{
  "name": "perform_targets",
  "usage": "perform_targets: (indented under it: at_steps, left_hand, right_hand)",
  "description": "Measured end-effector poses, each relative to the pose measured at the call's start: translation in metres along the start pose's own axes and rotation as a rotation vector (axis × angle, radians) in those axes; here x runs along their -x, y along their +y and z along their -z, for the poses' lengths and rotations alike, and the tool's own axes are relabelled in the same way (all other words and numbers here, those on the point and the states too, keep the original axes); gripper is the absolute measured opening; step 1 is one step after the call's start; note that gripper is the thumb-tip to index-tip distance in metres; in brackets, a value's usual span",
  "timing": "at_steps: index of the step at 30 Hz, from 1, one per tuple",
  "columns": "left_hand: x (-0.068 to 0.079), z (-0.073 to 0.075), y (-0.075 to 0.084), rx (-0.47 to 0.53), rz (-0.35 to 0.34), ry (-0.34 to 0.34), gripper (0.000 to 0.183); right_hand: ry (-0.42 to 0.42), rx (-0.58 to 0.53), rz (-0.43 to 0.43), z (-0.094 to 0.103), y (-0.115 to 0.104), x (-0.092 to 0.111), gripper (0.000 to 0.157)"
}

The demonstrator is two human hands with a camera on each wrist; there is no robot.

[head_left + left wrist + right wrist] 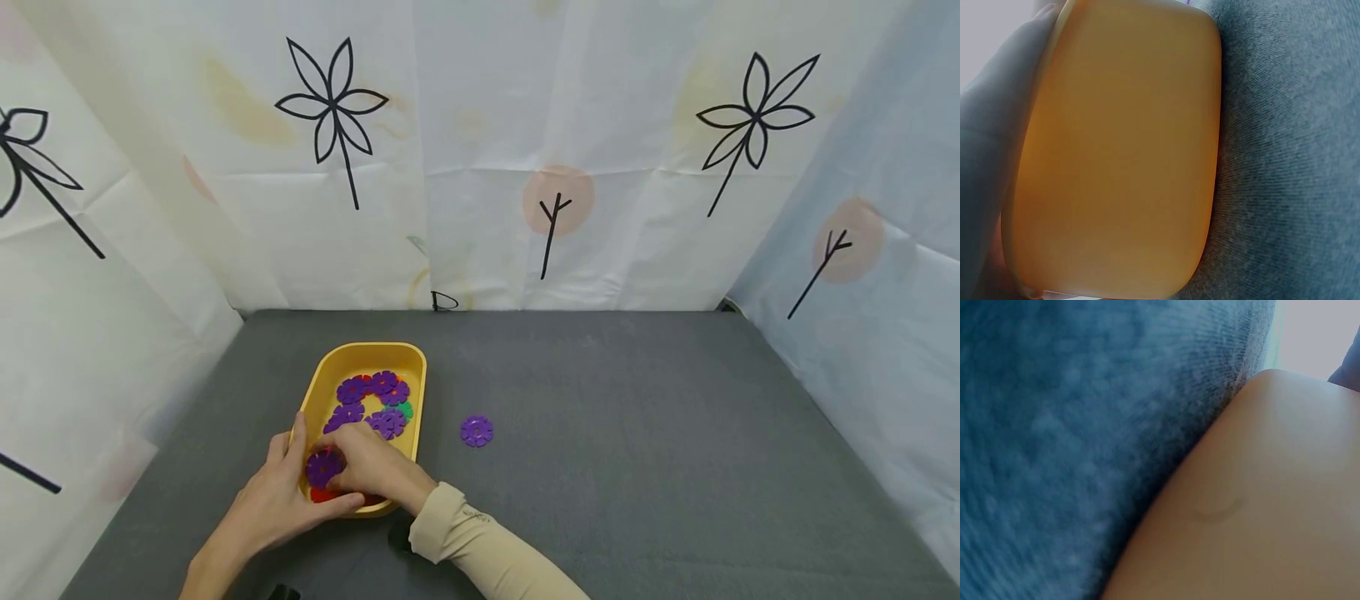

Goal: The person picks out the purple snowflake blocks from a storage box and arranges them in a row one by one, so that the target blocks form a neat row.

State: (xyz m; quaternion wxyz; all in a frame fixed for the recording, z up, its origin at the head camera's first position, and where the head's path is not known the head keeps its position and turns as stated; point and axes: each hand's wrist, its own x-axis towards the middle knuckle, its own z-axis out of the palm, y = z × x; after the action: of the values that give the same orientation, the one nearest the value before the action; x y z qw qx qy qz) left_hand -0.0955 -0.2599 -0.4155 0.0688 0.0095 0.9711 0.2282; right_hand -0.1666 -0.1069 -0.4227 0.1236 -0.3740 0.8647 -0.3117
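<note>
A yellow plastic tray (420,367) stands at the left of the grey surface, holding several flower-shaped plastic discs, mostly purple (387,423), with some red and a green disc (406,409). My left hand (273,496) grips the tray's near left corner, thumb along the near rim. In the left wrist view the tray's outer wall (1116,150) fills the middle. Inside the tray's near end, my right hand (375,467) has its fingers curled about a purple flower disc (322,469), partly hiding it. The right wrist view shows only the tray's outer wall (1272,500), no disc.
A single purple flower disc (477,431) lies on the grey cloth (600,467) to the right of the tray. Patterned white curtains (480,125) stand along the back and both sides. A small black object (283,592) shows at the front edge.
</note>
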Motion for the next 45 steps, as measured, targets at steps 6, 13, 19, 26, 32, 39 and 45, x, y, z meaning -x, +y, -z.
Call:
perform_targets:
  at_steps: [6,13,19,26,32,39,45]
  left_hand:
    - [0.001,-0.002,-0.001,0.005,-0.011,0.026,0.140]
    - [0.000,-0.002,-0.002,-0.004,0.006,0.012,0.140]
    - [-0.002,-0.001,-0.002,-0.006,0.021,-0.016,0.139]
    - [-0.001,-0.001,-0.003,-0.002,0.021,-0.014,0.140]
    - [0.000,-0.001,-0.001,0.007,0.016,0.001,0.140]
    - [0.000,-0.002,0.001,0.015,0.028,0.004,0.140]
    - [0.000,-0.002,0.001,0.011,0.035,0.000,0.140]
  right_hand:
    - [-0.008,-0.021,-0.008,-0.001,-0.002,0.002,0.046]
    - [-0.006,-0.057,-0.011,0.000,-0.002,0.003,0.046]
    - [0.000,-0.086,-0.022,0.000,-0.004,0.004,0.048]
    - [0.015,-0.110,-0.028,0.001,-0.005,0.004,0.050]
    - [0.099,-0.110,0.022,0.003,-0.003,0.004,0.051]
    - [0.306,-0.196,0.102,0.005,0.000,0.007,0.046]
    - [0.404,-0.307,0.089,0.009,0.002,0.010,0.046]
